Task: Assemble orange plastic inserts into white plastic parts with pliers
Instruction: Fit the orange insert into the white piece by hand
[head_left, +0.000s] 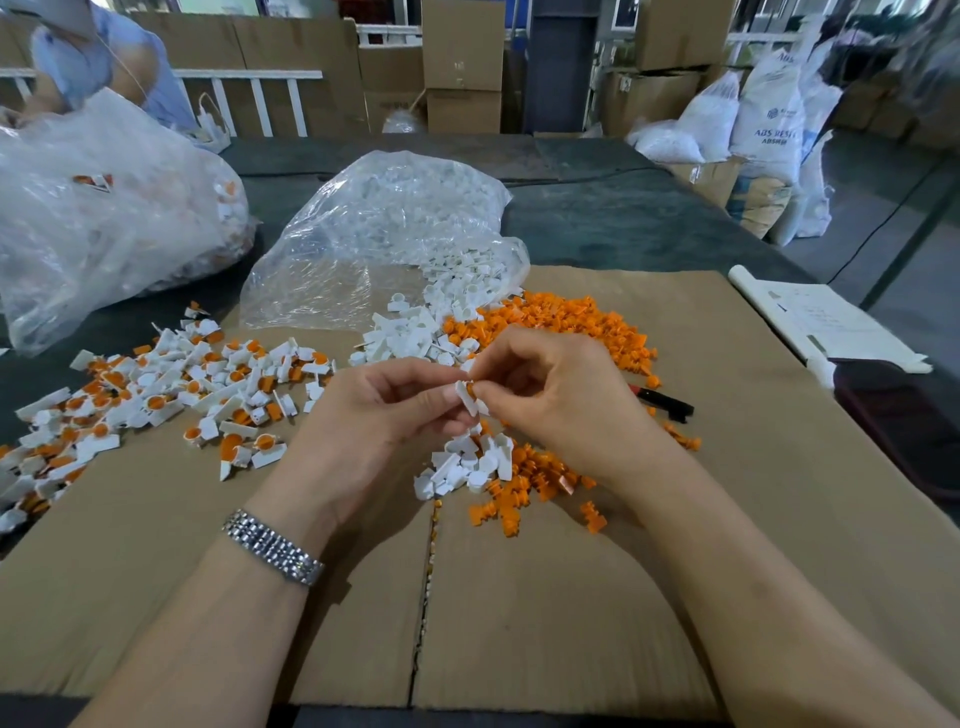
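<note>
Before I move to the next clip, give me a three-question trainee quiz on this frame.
1. True or false: the pliers are in the right hand.
2. What do both hands pinch? A) white part B) bag C) paper
3. Which side of the cardboard holds the finished pile?

Key: 1. False, they lie on the cardboard. 2. A, the white part, held with the left hand too. 3. The left.

Both hands, left hand (384, 410) and right hand (561, 400), pinch a white part (466, 397) above scattered pieces, an orange insert (470, 388) seemingly seated inside.
</note>
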